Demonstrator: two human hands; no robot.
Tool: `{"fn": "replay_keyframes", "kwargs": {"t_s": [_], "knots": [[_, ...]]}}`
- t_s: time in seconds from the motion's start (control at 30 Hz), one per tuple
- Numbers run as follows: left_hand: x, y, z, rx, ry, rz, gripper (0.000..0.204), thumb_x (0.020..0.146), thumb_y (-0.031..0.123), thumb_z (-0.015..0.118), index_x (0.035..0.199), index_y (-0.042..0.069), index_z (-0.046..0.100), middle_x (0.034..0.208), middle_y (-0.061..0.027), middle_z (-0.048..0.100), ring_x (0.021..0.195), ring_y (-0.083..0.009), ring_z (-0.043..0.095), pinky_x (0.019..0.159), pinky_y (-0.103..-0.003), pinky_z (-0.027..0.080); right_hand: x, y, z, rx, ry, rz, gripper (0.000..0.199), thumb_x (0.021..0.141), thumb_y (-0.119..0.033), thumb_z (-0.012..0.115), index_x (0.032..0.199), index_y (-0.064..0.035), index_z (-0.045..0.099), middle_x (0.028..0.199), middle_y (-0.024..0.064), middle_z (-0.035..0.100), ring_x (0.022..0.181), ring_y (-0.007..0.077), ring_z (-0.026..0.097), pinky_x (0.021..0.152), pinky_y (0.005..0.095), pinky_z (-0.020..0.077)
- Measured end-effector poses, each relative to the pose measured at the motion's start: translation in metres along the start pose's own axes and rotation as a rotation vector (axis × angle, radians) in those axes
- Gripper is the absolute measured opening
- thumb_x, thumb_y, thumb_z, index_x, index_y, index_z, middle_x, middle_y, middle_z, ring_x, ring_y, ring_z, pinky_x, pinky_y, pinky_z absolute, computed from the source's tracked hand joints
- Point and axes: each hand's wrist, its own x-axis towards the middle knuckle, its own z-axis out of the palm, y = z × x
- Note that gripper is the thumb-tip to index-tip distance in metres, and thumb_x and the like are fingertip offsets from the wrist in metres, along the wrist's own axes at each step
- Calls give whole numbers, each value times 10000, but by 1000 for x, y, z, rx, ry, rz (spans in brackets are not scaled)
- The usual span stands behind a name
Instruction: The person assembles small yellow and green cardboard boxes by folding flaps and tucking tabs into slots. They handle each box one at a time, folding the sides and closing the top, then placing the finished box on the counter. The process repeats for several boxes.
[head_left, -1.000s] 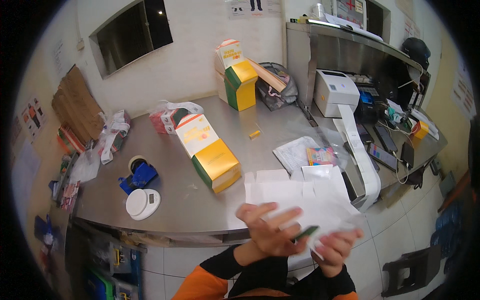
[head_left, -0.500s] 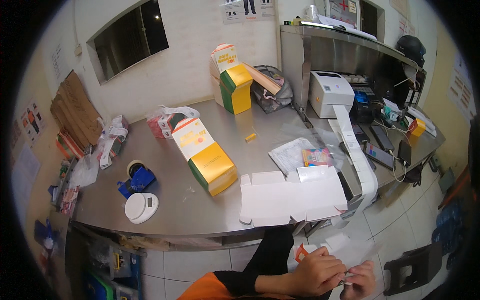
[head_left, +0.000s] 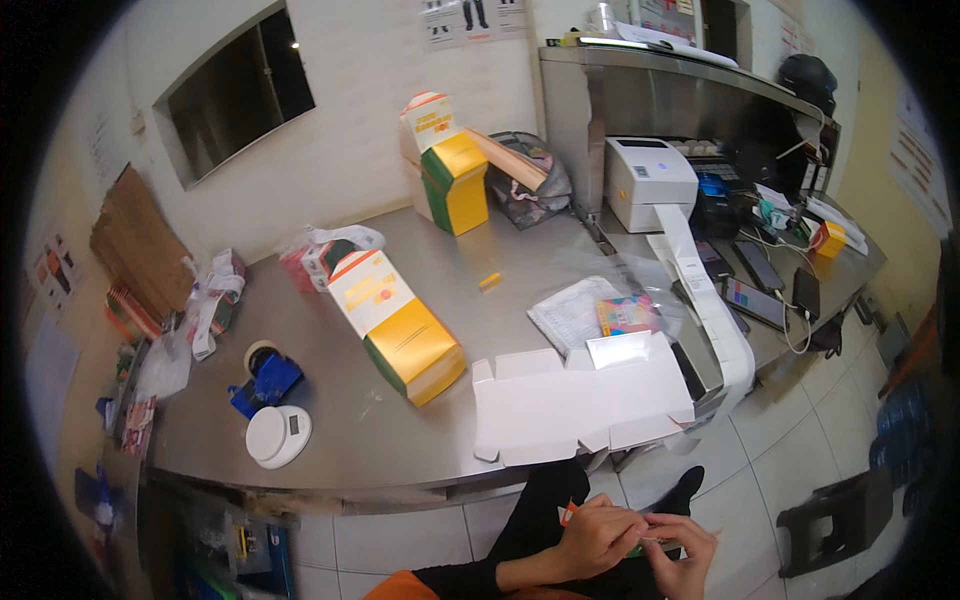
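Small green piece (head_left: pixel 635 551), mostly hidden, shows beneath the meeting fingers of both hands, low over the person's lap and off the front edge of the brushed-metal tabletop (head_left: pixel 350 430). Its full shape cannot be made out. The left hand (head_left: pixel 598 540) has its fingers curled in tightly and closed on the piece; the right hand (head_left: pixel 682 552) bends its thumb and fingers in against them, though whether these pinch anything cannot be told. An orange-and-white scrap (head_left: pixel 567 514) peeks out just beyond the left hand. Nearest on the tabletop, at its front right, lies a flat, unfolded white cardboard carton (head_left: pixel 560 405) with cut flaps. Beyond it rest a sheaf of white paper (head_left: pixel 560 312) and a multicoloured square packet (head_left: pixel 627 316). To the left, a long yellow, white and green carton (head_left: pixel 415 355) lies on its side, and a similar carton (head_left: pixel 465 190) stands farther back, beside a grey mesh bag (head_left: pixel 530 205). At the left front, a round white digital scale (head_left: pixel 268 434) sits just beside a blue tape dispenser (head_left: pixel 275 380). Toward the right, a boxy white label printer (head_left: pixel 650 180) trails a long, curling white paper strip (head_left: pixel 738 365).
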Motion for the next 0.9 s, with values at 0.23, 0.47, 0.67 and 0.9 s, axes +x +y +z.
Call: {"fn": "replay_keyframes", "kwargs": {"t_s": [0.23, 0.47, 0.67, 0.9], "knots": [[-3, -20, -5, -20, -10, 91, 152, 848, 118, 549, 756, 26, 628, 703, -81, 645, 586, -236, 591, 577, -336, 392, 2, 33, 8, 42, -166, -28, 307, 700, 27, 709, 976, -8, 579, 932, 84, 643, 844, 190, 634, 735, 271, 491], [-6, -36, 5, 128, -49, 266, 326, 882, 345, 525, 985, 44, 594, 859, -94, 626, 742, -251, 598, 664, -378, 390, -6, 69, -5, 369, -563, 456, 200, 872, -120, 629, 1021, 12, 610, 895, 21, 644, 796, 96, 593, 742, 219, 467], [9, -38, 16, 337, 289, 44, 685, 816, 429, 635, 1280, -3, 375, 1159, -181, 491, 1023, -326, 520, 953, -481, 334, -24, 93, 2, 908, 127, 523, 299, 953, -214, 463, 1051, 39, 588, 1009, 79, 606, 918, 150, 561, 834, 303, 441], [5, -13, 7, -75, -13, -313, 539, 768, 294, 719, 1153, 13, 466, 957, -118, 507, 844, -269, 515, 843, -454, 335, -7, 107, -10, 884, 236, 333, 388, 784, -320, 550, 1011, -6, 577, 1021, 94, 569, 971, 216, 544, 909, 327, 403]]}}
